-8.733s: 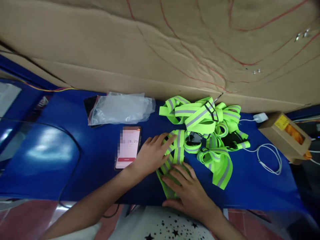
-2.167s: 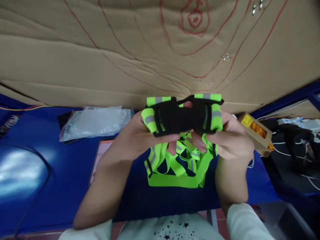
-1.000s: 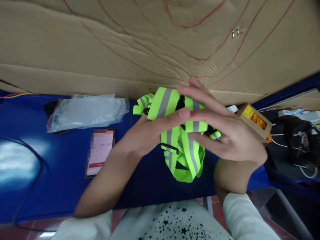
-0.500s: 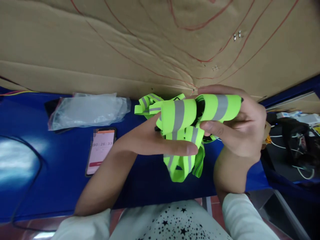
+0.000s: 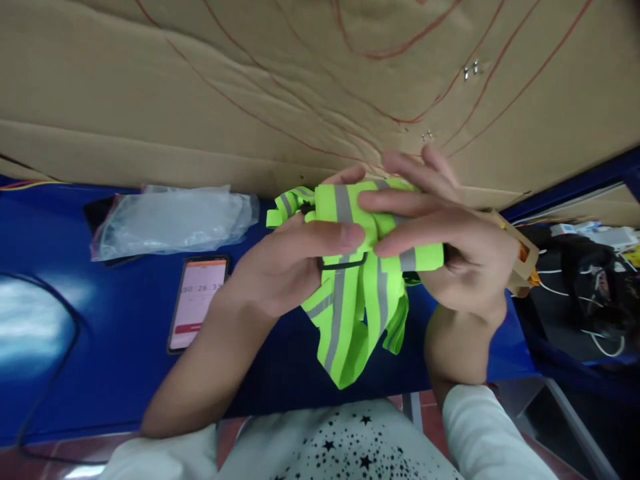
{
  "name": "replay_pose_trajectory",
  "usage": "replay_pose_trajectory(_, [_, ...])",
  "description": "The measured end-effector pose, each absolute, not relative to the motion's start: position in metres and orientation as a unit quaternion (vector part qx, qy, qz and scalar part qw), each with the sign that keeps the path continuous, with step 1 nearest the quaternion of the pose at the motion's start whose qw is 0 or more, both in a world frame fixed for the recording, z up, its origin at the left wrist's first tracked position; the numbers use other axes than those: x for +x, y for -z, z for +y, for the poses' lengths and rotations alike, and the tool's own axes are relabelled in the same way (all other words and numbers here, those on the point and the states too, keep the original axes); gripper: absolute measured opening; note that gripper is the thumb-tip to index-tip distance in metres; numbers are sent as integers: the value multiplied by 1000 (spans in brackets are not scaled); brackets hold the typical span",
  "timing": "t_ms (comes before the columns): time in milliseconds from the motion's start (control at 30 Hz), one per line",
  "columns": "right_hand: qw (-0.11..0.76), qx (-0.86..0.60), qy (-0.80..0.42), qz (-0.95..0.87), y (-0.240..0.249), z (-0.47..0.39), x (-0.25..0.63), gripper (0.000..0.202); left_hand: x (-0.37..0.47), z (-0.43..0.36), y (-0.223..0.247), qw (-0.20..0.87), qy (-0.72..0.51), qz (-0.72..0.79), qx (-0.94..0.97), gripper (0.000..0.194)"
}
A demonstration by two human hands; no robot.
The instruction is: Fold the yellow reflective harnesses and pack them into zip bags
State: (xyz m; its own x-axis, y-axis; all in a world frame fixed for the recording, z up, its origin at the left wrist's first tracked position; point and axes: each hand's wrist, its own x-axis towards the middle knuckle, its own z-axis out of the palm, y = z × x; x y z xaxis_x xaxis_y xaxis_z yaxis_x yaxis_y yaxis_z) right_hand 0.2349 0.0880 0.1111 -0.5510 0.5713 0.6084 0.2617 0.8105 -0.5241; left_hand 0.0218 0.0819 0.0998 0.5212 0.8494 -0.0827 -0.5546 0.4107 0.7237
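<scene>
A bundle of neon-green reflective straps [image 5: 345, 320] with grey stripes hangs between my hands above the blue table. My left hand [image 5: 295, 260] is closed on its left side, with the thumb lying across a wide folded band. From the right, my right hand [image 5: 445, 233] grips the same bundle, thumb and index finger against the band and other fingers raised. A black bar-shaped buckle [image 5: 345, 263] shows just under my left thumb. Loops of strap dangle below, and another part of the webbing [image 5: 290, 203] sticks out behind my left hand.
Clear plastic bags [image 5: 175, 223] lie at the table's back left. A phone [image 5: 197, 303] showing a timer is beside my left forearm. A black cable [image 5: 75, 327] curves at far left. Cardboard [image 5: 250, 80] with red lines stands behind; a small cardboard box [image 5: 523, 257] is at right.
The two rolled bands have come together into one overlapping stack. My right hand has turned over the top of it, and the hanging loops reach lower.
</scene>
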Motion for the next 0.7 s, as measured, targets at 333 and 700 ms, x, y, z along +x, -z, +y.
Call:
replay_pose_trajectory(333, [427, -323, -338, -774, -101, 102, 252, 67, 10, 86, -76, 720, -444, 223, 484, 82])
replay_pose_trajectory(700, [550, -302, -254, -736, -99, 88, 207, 29, 23, 99, -62, 742, -458, 191, 451, 86])
